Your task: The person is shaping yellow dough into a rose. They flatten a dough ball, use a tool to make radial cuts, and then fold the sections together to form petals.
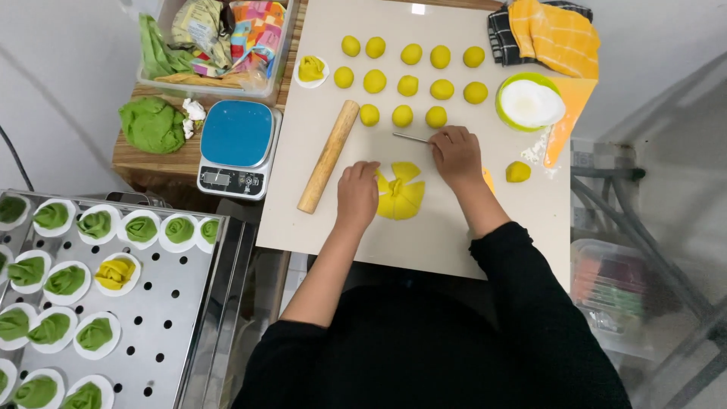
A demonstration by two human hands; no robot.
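the left hand [357,193] presses its bent fingers down on the left edge of a flattened yellow dough piece [401,193], cut into petal-like wedges, lying on the pale work board [522,220] in front of the person. the right hand [454,155] is clenched around a thin metal tool [410,138] just above the dough, its tip pointing left. a wooden rolling pin [328,156] lies left of the hands, rows of yellow dough balls [409,85] sit beyond, and a perforated steel tray [163,318] of green shaped pieces stands at far left.
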